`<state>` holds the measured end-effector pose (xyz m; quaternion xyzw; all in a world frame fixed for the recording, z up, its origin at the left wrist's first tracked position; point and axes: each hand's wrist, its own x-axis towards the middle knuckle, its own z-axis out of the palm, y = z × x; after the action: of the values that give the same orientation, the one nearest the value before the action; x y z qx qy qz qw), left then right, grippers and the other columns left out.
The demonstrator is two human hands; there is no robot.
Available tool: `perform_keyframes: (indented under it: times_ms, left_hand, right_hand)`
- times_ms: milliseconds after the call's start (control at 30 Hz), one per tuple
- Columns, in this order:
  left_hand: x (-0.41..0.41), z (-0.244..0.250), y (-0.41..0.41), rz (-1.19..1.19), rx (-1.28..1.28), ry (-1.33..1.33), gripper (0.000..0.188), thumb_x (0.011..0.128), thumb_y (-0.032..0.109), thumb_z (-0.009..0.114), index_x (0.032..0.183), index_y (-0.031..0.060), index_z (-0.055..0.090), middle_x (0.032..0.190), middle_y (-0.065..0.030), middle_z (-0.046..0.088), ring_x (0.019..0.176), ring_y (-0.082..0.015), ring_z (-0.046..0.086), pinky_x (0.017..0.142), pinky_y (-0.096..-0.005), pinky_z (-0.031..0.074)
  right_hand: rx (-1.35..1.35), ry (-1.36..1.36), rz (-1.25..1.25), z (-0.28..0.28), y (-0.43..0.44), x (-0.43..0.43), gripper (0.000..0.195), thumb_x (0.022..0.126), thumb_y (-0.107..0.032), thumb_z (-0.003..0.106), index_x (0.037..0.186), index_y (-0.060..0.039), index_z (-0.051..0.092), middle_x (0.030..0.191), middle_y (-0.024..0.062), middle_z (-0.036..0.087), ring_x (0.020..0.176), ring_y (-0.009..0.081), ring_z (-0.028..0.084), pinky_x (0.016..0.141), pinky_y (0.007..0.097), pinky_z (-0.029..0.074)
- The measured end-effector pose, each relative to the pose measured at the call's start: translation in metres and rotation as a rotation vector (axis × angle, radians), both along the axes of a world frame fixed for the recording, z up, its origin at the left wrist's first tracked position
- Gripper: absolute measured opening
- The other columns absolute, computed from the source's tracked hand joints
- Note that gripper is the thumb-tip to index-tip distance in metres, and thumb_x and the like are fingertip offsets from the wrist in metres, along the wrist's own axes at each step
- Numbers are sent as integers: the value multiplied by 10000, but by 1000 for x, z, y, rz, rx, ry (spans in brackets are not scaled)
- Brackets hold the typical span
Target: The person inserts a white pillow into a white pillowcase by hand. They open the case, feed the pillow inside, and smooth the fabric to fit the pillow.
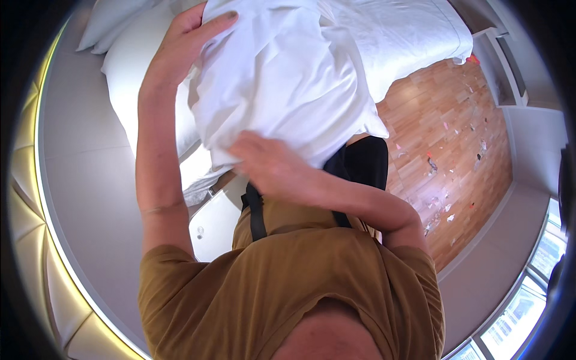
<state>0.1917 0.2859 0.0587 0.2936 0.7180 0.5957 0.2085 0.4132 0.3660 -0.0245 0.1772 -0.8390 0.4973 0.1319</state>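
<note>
A white pillow in a wrinkled pillowcase is in front of my body, above the bed. My left hand grips its upper left edge, the thumb lying over the fabric and the other fingers mostly hidden. Low on the pillow, close to my waist, is my right hand. Motion blurs its fingers against the cloth, so whether they grip it cannot be made out. One corner of the pillowcase points to the right, over my dark-clothed leg.
Behind the pillow spreads a bed with a white sheet. Other white pillows lie at the left, beside a grey wall. A white bedside surface is near my left side. Scraps litter the wood floor at right.
</note>
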Motion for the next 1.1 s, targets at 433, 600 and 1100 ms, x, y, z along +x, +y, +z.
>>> perform_keyframes:
  times_ms: [433,600,1100]
  left_hand:
    - [57,-41,-65,-335,-221,47,500,837,34,661,1326,44,556,901,-50,666,790,-96,586,730,-254,493]
    - [100,-34,-65,-423,-377,404,441,825,174,748,1230,51,624,930,-120,662,837,-302,572,760,-389,491]
    - [183,-113,-61,-378,-284,246,221,950,256,570,893,46,610,826,-139,611,820,-376,581,682,-455,466]
  right_hand:
    - [129,317,-186,48,58,-53,450,740,-107,775,1154,-72,603,1131,116,620,1084,290,604,900,385,520]
    - [395,259,18,38,74,-70,383,747,-167,784,1099,-85,657,1177,120,641,1060,281,611,1038,423,398]
    - [1016,-217,-275,4,144,46,209,864,-275,691,816,-75,656,698,105,642,755,265,614,839,377,449]
